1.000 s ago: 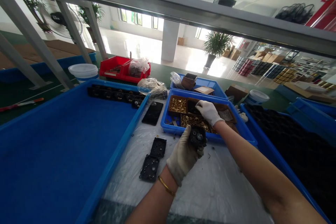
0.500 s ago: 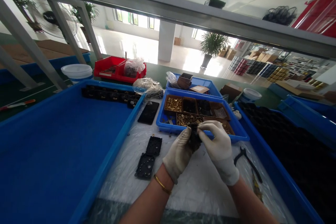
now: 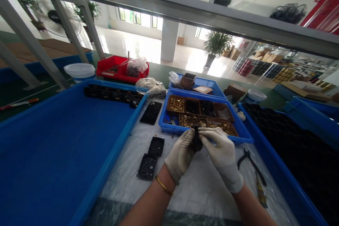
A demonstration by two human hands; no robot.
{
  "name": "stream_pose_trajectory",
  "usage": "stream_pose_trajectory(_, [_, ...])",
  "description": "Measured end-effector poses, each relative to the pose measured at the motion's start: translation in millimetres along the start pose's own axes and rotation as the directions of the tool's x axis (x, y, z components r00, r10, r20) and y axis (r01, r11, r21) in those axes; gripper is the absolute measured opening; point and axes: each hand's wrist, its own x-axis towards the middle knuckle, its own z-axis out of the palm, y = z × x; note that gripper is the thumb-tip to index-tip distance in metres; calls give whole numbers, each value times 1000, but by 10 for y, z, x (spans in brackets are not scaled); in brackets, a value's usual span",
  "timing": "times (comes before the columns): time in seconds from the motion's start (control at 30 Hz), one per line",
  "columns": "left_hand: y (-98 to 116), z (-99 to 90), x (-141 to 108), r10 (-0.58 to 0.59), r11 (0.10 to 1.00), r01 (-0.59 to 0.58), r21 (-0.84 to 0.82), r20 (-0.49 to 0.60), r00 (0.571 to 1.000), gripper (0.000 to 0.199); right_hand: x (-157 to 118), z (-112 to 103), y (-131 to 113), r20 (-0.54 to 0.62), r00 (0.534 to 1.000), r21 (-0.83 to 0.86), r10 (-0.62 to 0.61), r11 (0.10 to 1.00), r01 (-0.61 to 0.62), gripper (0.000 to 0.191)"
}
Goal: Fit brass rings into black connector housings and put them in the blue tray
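Note:
My left hand, in a white glove, is closed around a small black plastic part in front of the blue parts tray. The fingertips of my right hand, gloved too, are pinched against the upper edge of that part. Whether they hold something small as well is hidden. Two flat black housing pieces, one square cover and another, lie on the plastic sheet left of my hands. The blue parts tray beyond holds brown boxes with brass fittings and black pieces.
A large blue bin stands on the left, with a row of black parts at its far end. Pliers and a yellow-handled tool lie on the right, beside a bin of black parts. A phone lies behind the covers.
My right hand has shifted slightly down and right, its fingertips still at the black part. My left hand stays nearly where it was. The view has tilted a little.

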Motion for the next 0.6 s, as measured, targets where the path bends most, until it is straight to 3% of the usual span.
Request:
stream_pose_trajectory(0.13, [2,-11,-16,19,995,-18,95,-6,1000,31,3,-50,15,66,990,-78,-127,988,132,12])
stream_pose_trajectory(0.4, [41,76,7,-135,984,129,-120,-37,990,44,-82,22,96,-26,998,-132,-60,990,56,20])
stream_pose_trajectory(0.6, [51,62,2,-132,987,130,-91,-9,991,43,-128,40,43,-4,998,-128,-66,990,65,17])
